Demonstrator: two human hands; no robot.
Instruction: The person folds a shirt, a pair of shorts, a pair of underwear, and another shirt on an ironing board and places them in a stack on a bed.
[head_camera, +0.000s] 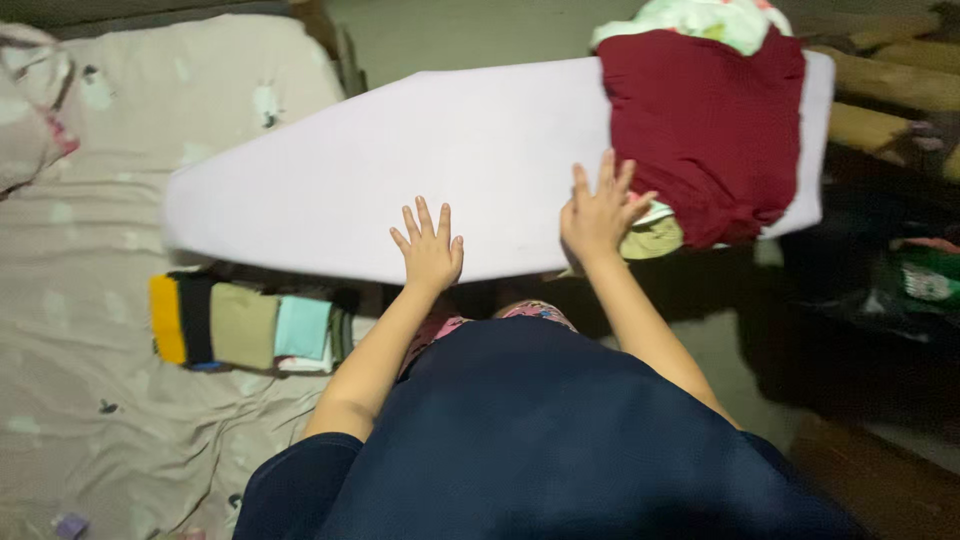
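A pale lilac ironing board (380, 170) lies across the view, its narrow nose pointing left over a bed. My left hand (430, 250) rests flat on the board's near edge, fingers spread, holding nothing. My right hand (598, 212) is open too, fingers splayed, touching the edge of a heap of clothes at the board's right end. On top of that heap is a dark red garment (710, 130), with a light green and white piece (700, 20) behind it and an olive piece (655, 238) poking out below my right hand.
A row of folded clothes (245, 325) in yellow, black, olive and pale blue lies on the beige bedsheet (90, 300) under the board's near edge. A pillow (30, 100) is at far left. Dark clutter (900, 290) fills the floor at right.
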